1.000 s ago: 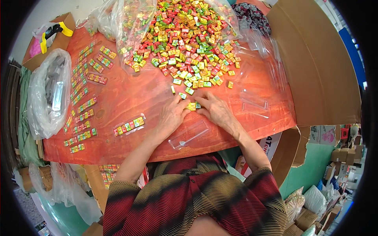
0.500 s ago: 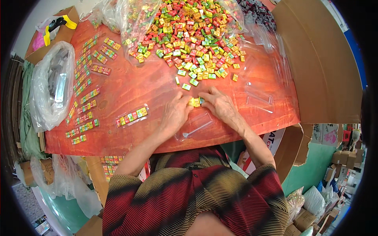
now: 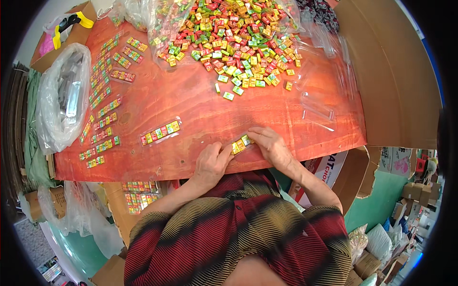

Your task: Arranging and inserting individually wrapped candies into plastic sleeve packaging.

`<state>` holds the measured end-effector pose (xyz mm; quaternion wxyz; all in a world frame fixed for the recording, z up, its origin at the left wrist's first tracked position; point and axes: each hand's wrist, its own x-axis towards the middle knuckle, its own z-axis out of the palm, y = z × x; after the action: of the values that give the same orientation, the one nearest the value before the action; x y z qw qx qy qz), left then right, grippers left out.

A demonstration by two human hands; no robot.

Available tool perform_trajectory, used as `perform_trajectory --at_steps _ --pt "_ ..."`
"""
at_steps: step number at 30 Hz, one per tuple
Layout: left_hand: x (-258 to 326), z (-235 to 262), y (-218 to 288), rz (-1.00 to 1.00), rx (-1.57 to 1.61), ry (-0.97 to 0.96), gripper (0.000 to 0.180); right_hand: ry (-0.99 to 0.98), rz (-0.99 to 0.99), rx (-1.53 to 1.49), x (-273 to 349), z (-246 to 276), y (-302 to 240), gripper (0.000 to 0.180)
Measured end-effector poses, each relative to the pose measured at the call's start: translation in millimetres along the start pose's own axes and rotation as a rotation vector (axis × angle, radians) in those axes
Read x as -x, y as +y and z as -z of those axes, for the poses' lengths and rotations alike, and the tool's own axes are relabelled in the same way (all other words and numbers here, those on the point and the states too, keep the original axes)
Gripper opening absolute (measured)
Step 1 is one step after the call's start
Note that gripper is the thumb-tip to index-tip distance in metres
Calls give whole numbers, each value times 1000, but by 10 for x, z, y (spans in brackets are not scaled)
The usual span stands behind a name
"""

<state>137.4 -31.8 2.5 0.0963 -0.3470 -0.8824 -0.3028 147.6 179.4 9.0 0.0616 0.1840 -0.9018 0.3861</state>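
Note:
Close to the table's near edge, a short row of small yellow and green boxes (image 3: 241, 145) lies tilted between my two hands. The fingers of my left hand (image 3: 213, 161) are closed on its lower left end. At the upper right end, my right hand (image 3: 270, 146) pinches the row with thumb and fingertips. The clear plastic tray seen here before is mostly hidden by my hands and the boxes; I cannot tell whether the row sits inside it. To the left lies a filled clear tray (image 3: 161, 133) with a row of coloured boxes.
A large heap of small coloured boxes (image 3: 238, 43) covers the far middle of the red table (image 3: 191, 105). Several filled rows (image 3: 101, 81) lie at left, beside a clear bag (image 3: 64, 100). Empty clear trays (image 3: 317, 112) lie right, near a tall cardboard box (image 3: 396, 76).
Both hands have drawn the row of small boxes toward me, to where the empty clear tray lay. The row has turned from nearly level to slanted.

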Motion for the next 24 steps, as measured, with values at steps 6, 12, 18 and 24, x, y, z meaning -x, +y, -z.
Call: perform_trajectory --at_steps 6,12,18,24 --pt "39 14 -85 -54 -73 -9 36 -92 -137 -181 -174 70 67 22" --pt "-62 18 9 -68 -70 -43 48 -37 -158 -54 -187 105 -32 22" --pt "-161 -57 60 -73 -104 -182 58 -98 -142 -85 -198 160 -31 26" --pt "-144 -38 -107 -53 56 -135 58 -15 -165 -129 -177 145 -41 22"
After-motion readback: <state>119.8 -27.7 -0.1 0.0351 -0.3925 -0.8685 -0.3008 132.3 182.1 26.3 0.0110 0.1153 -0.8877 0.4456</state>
